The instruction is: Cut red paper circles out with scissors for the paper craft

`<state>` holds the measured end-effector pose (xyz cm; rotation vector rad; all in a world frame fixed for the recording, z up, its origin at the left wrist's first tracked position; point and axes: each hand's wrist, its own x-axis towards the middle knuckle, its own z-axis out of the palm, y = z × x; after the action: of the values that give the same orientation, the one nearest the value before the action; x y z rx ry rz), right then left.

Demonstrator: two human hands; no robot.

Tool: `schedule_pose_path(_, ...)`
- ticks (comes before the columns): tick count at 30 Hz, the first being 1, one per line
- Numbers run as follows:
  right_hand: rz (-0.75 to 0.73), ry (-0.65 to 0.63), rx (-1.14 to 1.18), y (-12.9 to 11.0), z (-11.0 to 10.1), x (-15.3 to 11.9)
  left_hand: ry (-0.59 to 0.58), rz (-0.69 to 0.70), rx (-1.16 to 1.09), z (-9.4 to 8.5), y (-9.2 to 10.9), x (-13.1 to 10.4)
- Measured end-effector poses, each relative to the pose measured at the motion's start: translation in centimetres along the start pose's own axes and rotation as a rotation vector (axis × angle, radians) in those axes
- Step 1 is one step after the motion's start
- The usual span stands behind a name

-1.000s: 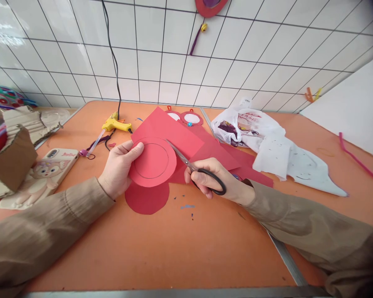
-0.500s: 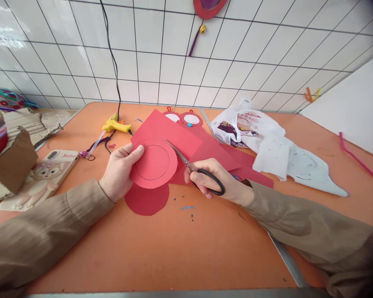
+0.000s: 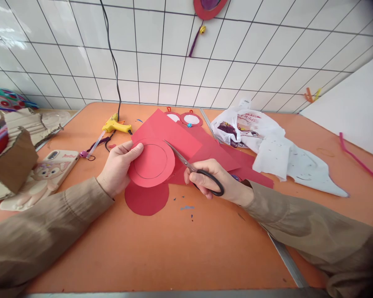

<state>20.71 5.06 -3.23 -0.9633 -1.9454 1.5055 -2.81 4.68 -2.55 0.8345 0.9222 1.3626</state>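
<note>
My left hand [image 3: 119, 165] pinches the left edge of a red paper [image 3: 152, 161], whose round part carries a drawn inner circle and joins a straight-edged part behind it. In my right hand [image 3: 209, 178] are black-handled scissors [image 3: 186, 162], with the blades at the upper right of the round part. Below lies a darker red disc [image 3: 147, 200], flat on the table. More red sheets [image 3: 205, 145] spread out behind the scissors.
A yellow glue gun [image 3: 116, 124] lies at the back left, near a phone case [image 3: 46, 174] and a cardboard box [image 3: 15, 161]. Two small red rings [image 3: 191, 119] rest at the back. A white plastic bag [image 3: 263, 124] is at the right.
My left hand and the round part of the red paper have shifted slightly left. The scissors have barely moved.
</note>
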Motion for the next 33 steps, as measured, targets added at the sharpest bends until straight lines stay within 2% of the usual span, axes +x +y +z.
schedule_pose_path(15,0.046,-0.028,0.070,-0.20,0.11,0.04,-0.050,-0.045,0.053,-0.45,0.47,0.51)
schedule_pose_path(33,0.034,-0.059,0.070,0.04,0.04,0.10,-0.149,-0.101,0.061,-0.44,-0.31,0.06)
